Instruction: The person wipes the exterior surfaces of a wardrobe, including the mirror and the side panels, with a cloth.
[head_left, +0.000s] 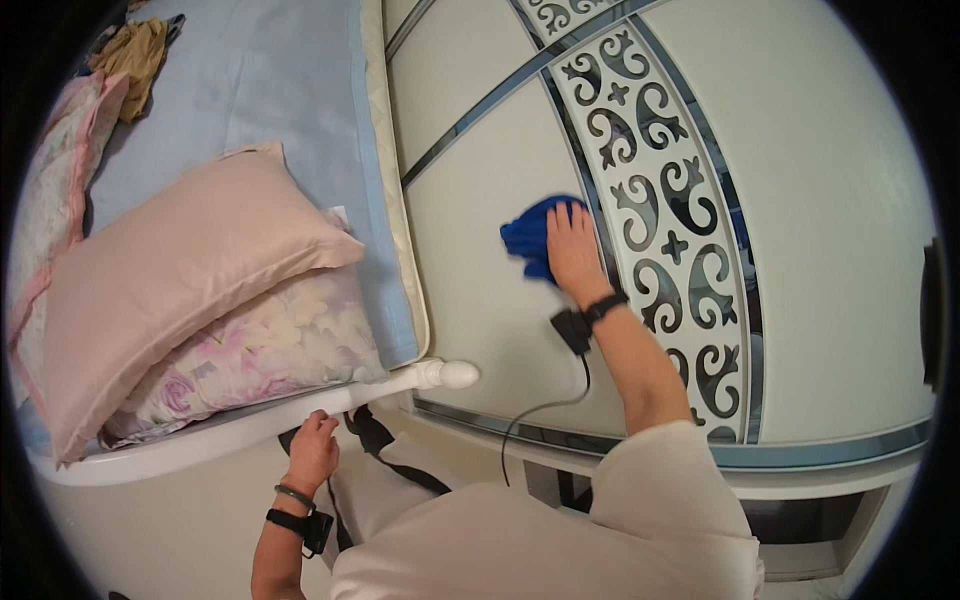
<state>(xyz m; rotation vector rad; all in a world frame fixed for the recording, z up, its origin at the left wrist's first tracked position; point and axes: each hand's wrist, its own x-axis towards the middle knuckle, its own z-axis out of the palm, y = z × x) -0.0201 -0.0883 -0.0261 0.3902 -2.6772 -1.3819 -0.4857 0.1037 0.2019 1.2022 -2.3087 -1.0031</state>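
My right hand (574, 251) lies flat over a crumpled blue cloth (529, 232), pressing it against a white wardrobe door panel (480, 315). The cloth is bunched to the left of the fingers, beside a mirrored strip and a white cut-out scroll panel (652, 187). Lower down, my left hand (313, 448) hangs with curled fingers close to the white headboard rail (262, 427). Whether its fingertips touch the rail or hold anything is unclear. Each wrist wears a black strapped device, and a cable runs down from the right one.
Left of the wardrobe is a bed with a blue sheet (300, 67), a pink pillow (187, 262) and a floral pillow (262, 337). Its rounded white post (457, 373) juts close to the door. Crumpled clothes (135, 60) lie at the far left. Open compartments (802, 517) sit at lower right.
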